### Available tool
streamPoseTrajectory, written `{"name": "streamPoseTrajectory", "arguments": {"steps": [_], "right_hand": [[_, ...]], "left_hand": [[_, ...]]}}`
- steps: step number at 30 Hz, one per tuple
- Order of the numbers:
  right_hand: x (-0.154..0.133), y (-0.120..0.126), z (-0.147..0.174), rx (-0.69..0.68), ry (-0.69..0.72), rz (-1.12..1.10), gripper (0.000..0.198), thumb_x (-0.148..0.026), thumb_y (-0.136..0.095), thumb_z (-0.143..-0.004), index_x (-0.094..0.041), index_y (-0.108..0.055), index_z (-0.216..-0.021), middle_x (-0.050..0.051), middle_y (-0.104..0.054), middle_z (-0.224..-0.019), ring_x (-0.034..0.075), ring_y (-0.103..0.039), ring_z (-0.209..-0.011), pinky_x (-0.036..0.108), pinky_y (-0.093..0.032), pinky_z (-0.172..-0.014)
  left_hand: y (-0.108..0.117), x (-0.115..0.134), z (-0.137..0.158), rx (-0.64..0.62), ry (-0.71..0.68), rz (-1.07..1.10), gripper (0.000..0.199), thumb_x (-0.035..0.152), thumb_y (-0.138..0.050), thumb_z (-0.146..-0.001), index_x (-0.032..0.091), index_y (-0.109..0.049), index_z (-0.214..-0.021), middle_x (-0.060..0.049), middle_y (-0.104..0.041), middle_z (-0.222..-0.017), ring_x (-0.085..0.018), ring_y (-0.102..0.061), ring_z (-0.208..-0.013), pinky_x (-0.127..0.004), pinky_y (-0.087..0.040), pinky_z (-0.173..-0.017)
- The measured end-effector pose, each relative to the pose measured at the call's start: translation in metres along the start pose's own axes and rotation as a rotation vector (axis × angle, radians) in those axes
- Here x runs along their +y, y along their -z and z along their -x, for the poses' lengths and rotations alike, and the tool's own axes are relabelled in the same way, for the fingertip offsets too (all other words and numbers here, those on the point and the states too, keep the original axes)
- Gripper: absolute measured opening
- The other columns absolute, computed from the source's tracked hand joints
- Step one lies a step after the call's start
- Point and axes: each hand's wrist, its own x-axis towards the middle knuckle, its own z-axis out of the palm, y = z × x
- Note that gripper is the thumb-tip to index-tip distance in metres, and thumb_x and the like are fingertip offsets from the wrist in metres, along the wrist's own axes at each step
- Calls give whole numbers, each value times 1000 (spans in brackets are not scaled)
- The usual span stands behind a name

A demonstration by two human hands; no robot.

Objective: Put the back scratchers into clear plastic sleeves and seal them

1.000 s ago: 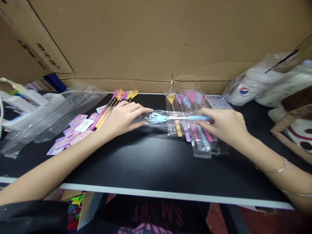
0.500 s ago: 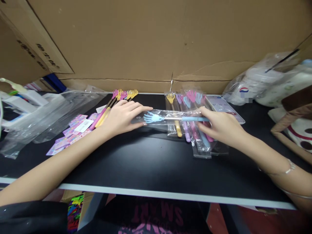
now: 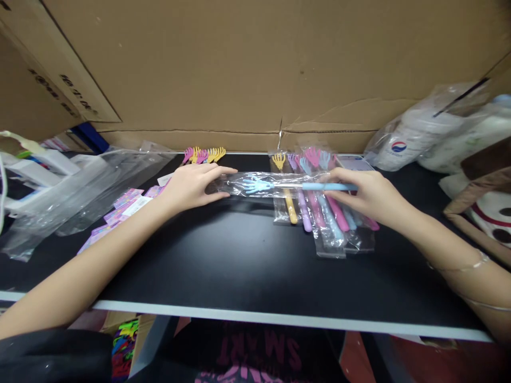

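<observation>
A light-blue hand-shaped back scratcher [image 3: 257, 185] lies level inside a clear plastic bag [image 3: 233, 184], held above the black tabletop. The left end of the bag is pinched by my left hand [image 3: 195, 186], with the claw a little to the right of its fingers. My right hand [image 3: 361, 192] is closed around the blue handle at the other end. Beneath and behind it lie several bagged back scratchers [image 3: 305, 213] in yellow, purple, pink and blue. Behind my left hand, unbagged pink and yellow back scratchers [image 3: 203, 154] show only their claws.
Printed pink-purple cards [image 3: 130, 199] and empty clear bags [image 3: 88, 181] lie at the left. A phone [image 3: 355, 162] sits behind my right hand. A bagged white cup [image 3: 415, 141] stands at back right. Cardboard [image 3: 255, 69] walls the back; the table's pale edge [image 3: 255, 317] runs in front.
My left hand has moved slightly left and my right hand slightly right. The blue back scratcher has shifted right, so more bag shows between its claw and my left fingers.
</observation>
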Motion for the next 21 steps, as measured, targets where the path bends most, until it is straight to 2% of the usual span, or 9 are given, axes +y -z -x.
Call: {"name": "streamPoseTrajectory", "arguments": {"steps": [3, 11, 18, 21], "right_hand": [[-1, 1, -2, -34, -6, -98, 22, -43, -53, -89, -27, -64, -99, 2, -72, -93, 22, -67, -80, 36, -49, -69], [-3, 1, -2, -20, -80, -146, 23, -49, -56, -87, -27, -63, -88, 1, -72, -79, 22, -66, -71, 38, -50, -67], [-9, -4, -3, 30, -119, -193, 21, -47, -60, -83, -26, -62, -83, 0, -66, -70, 20, -60, -62, 36, -47, -59], [-12, -6, -2, 40, -106, -233, 20, -44, -60, -82, -25, -61, -79, 1, -69, -76, 19, -61, -64, 33, -47, -59]], "left_hand": [[3, 4, 1, -6, 2, 43, 46, 50, -55, -87, 27, -55, -127, -4, -69, -110, -19, -67, -92, -25, -46, -69], [5, 8, 1, -36, -28, 109, 39, 43, -59, -86, 27, -59, -121, 1, -71, -89, -15, -67, -76, -21, -42, -63], [6, 14, 0, -40, -38, 148, 39, 41, -61, -85, 26, -59, -121, 0, -71, -95, -16, -67, -81, -22, -44, -67], [7, 17, 0, -59, -37, 174, 38, 41, -59, -86, 25, -59, -121, -1, -71, -99, -16, -67, -83, -22, -45, -69]]}}
